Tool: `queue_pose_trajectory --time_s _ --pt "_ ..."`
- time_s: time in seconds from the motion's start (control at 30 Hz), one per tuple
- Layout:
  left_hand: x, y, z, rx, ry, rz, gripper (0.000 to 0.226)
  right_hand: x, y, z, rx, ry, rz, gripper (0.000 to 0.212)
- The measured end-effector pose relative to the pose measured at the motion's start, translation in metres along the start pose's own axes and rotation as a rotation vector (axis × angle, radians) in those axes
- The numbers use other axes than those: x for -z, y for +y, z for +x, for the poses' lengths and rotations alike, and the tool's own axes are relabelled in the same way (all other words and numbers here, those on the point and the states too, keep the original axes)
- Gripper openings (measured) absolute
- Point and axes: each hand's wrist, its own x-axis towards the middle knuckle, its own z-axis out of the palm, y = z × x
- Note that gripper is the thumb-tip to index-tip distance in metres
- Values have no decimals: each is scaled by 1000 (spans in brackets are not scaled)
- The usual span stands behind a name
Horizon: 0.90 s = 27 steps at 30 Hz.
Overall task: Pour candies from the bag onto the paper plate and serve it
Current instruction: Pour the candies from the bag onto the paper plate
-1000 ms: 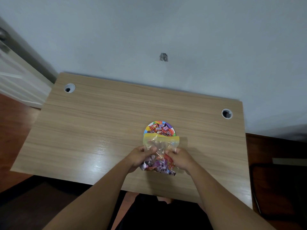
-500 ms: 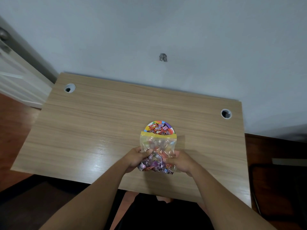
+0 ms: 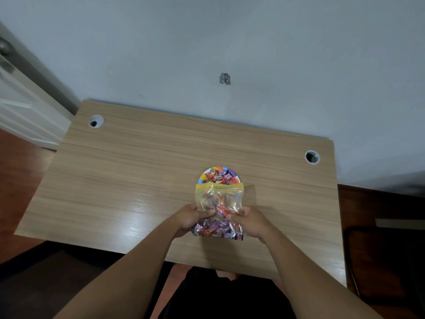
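A clear zip bag with a yellow top strip stands upright over the wooden table, its lower part full of wrapped candies. My left hand grips its left side and my right hand grips its right side, both at mid height. Just behind the bag lies a colourful paper plate holding a heap of candies; the bag hides the plate's near half.
Two round cable holes sit in the table, one at the far left and one at the far right. A grey wall rises behind. A white door is at left, a dark chair at right.
The bag's top has straightened up and its yellow strip has flattened. Both hands have shifted slightly lower on the bag. The plate has not moved.
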Motion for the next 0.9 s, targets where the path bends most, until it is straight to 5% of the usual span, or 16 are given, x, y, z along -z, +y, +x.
queue_pose_trajectory --time_s 0.23,0.7,0.9 --pt "1 0 -1 -8 -83 -7 44 3 -4 0 -25 23 13 33" --pt "5 -3 3 12 65 100 52 -6 -18 -8 24 -30 59 35" --pt "-1 0 -5 -19 85 83 38 -12 -17 -2 11 -3 -1 23"
